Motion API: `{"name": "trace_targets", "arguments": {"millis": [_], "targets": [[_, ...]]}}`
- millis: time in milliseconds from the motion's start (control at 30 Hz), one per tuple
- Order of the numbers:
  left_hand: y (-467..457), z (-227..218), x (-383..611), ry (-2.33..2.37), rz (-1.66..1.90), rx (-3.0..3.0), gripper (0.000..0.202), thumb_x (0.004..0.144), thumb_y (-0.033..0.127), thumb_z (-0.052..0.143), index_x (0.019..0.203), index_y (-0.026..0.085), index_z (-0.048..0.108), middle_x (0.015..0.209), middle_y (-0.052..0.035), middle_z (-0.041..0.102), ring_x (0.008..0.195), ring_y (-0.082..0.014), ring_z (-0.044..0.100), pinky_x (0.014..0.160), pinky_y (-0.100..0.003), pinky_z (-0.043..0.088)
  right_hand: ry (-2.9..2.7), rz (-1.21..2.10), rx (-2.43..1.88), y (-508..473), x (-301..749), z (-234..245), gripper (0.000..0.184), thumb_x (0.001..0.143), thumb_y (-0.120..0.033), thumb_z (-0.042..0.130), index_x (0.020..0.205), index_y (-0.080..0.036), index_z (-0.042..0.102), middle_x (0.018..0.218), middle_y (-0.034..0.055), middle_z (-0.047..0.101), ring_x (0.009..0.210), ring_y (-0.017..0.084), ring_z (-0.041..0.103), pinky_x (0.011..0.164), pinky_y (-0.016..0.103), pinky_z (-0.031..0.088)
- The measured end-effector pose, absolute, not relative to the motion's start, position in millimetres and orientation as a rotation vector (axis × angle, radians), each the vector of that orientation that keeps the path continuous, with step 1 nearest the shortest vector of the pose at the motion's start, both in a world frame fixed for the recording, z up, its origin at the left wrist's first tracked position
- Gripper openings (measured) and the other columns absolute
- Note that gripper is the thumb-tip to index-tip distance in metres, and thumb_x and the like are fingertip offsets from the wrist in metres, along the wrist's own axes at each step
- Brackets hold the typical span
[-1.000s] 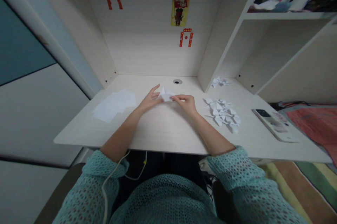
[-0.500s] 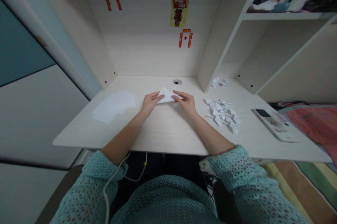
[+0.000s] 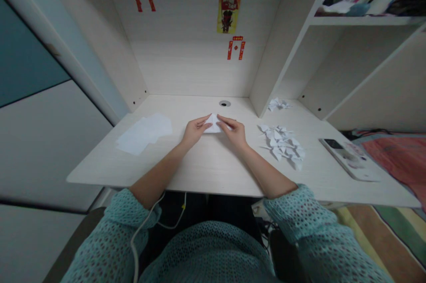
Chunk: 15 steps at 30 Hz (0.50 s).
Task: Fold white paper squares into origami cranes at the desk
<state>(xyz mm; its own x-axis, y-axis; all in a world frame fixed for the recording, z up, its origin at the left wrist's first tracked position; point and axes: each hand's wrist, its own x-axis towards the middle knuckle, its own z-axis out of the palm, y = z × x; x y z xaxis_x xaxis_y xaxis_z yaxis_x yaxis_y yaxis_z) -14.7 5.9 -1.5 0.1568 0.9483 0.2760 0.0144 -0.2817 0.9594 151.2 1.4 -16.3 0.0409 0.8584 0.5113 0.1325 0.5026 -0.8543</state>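
Note:
A small folded piece of white paper [image 3: 213, 125] is held between my two hands above the middle of the desk. My left hand [image 3: 195, 131] pinches its left side, thumb in front and fingers behind. On the right side, my right hand [image 3: 234, 131] grips it the same way. The paper's peak points up between the fingertips; its side edges are covered by my fingers. Left of my hands, flat sheets of white paper [image 3: 144, 133] lie spread on the desk. To the right lies a pile of folded white paper pieces [image 3: 282, 143].
A smaller heap of folded paper [image 3: 278, 104] sits behind the upright divider [image 3: 282, 48]. A white phone [image 3: 346, 161] lies on the desk [image 3: 213, 172] at the right, near a red cloth [image 3: 396, 152]. A cable hole [image 3: 224, 104] is near the back wall.
My hands have drawn slightly closer together around the paper, and my left hand has shifted a little to the right. Less of the paper shows between them.

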Motion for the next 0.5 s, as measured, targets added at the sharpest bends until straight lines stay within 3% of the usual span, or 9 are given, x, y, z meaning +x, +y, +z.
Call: {"name": "trace_targets", "arguments": {"millis": [100,267,500], "targets": [[3.4,-0.2,-14.3,0.991,1.275,1.555,0.054,0.073,0.031,0.066,0.125,0.018,0.054,0.115,-0.0089,0.064,0.098,-0.0210,0.062,0.088,-0.035,0.048,-1.444,0.661,-0.950,1.6,150.9,-17.3,0.032,0.075,-0.041,0.064,0.101,-0.024,0.070,0.107,0.0048,0.068,0.099,0.022,0.063,0.089,0.036,0.049],[2.8,-1.5,-13.8,0.979,1.297,1.561,0.051,0.074,0.033,0.066,0.122,0.018,0.057,0.123,-0.0079,0.059,0.107,-0.0216,0.058,0.093,-0.034,0.045,-1.448,0.631,-0.949,1.7,151.8,-17.2,0.029,0.076,-0.039,0.062,0.100,-0.025,0.071,0.105,0.0042,0.069,0.098,0.023,0.064,0.085,0.035,0.051],[0.0,-0.9,-13.4,1.035,1.292,1.670,0.050,0.075,0.035,0.064,0.122,0.019,0.056,0.121,-0.0061,0.061,0.105,-0.0215,0.059,0.092,-0.033,0.044,-1.460,0.600,-0.972,0.2,152.4,-15.1,0.026,0.077,-0.037,0.061,0.097,-0.024,0.071,0.101,0.0037,0.071,0.094,0.022,0.065,0.082,0.034,0.051]]}}
